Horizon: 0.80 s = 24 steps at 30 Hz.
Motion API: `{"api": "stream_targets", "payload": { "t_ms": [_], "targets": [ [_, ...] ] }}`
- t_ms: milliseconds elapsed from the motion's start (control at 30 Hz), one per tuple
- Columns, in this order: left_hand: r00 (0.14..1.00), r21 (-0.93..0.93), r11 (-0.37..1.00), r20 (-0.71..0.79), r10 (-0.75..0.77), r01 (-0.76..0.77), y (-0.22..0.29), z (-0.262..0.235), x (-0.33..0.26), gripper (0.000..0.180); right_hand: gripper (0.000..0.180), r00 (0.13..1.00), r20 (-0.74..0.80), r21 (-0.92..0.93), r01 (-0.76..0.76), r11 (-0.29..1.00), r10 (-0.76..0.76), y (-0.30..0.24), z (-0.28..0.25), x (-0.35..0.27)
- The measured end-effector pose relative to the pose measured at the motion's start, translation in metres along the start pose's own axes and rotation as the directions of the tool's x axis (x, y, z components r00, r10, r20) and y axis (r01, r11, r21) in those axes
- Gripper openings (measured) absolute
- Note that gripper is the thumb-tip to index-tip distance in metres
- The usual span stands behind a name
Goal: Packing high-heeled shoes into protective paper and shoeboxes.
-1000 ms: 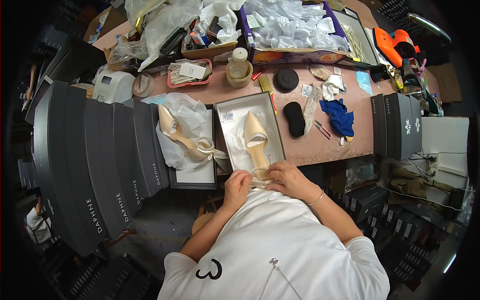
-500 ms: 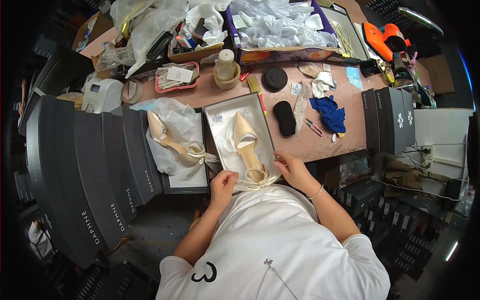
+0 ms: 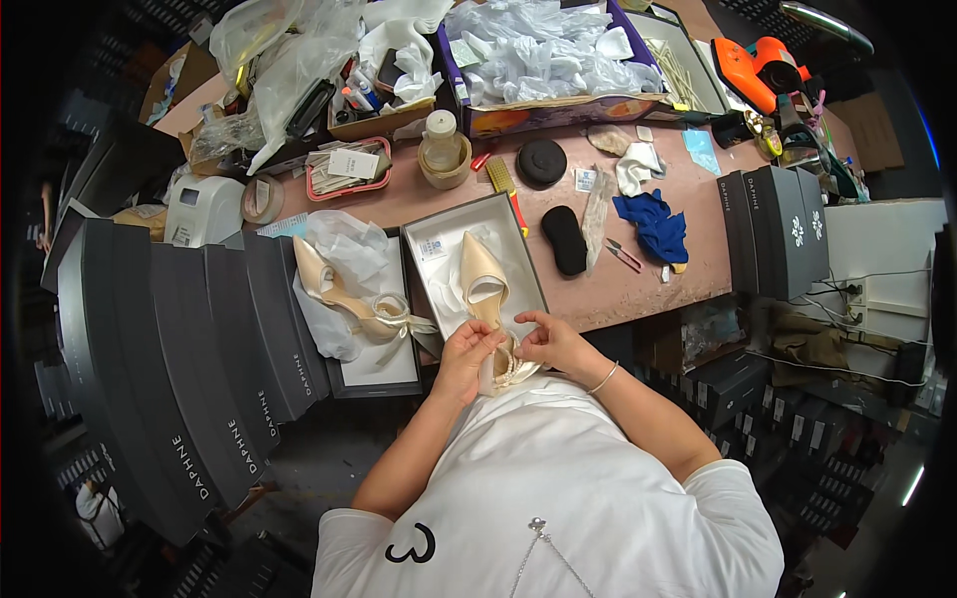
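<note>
A cream pointed shoe lies toe-away in a shallow white-lined box lid at the table's near edge. My left hand and my right hand both pinch the shoe's heel strap and its bow with pearl trim. The matching cream shoe lies on white tissue paper in the open shoe box to the left, its ribbon trailing toward my left hand.
Dark grey shoe boxes stack at the left and two more at the right. On the pink table: black brush, blue cloth, small scissors, black lid, jar, label printer, a box of white wrappers.
My hands stay on the shoe's heel strap, fingers shifting slightly on the bow. The view has drifted a little; the shoes and boxes have not moved.
</note>
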<state>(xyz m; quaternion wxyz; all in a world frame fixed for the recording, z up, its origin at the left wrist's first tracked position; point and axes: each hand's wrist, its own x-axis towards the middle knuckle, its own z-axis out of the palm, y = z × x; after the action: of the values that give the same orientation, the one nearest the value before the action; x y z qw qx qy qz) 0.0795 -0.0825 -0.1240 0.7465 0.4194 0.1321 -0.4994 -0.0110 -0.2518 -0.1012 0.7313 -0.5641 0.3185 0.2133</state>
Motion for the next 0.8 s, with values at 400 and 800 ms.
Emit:
{"api": "stream_targets", "payload": {
  "t_ms": [400,800],
  "targets": [
    [0.99,-0.054,0.994,0.101,0.101,-0.095,0.008,0.014,-0.002,0.012,0.029,0.941,-0.145,0.124,0.323,0.938,-0.305,-0.034,0.007,-0.005],
    [0.968,0.271,0.93,0.074,0.239,-0.25,0.009,0.027,-0.01,0.01,0.016,0.942,0.024,-0.12,0.335,0.935,-0.334,-0.034,0.006,-0.005]
  ]
}}
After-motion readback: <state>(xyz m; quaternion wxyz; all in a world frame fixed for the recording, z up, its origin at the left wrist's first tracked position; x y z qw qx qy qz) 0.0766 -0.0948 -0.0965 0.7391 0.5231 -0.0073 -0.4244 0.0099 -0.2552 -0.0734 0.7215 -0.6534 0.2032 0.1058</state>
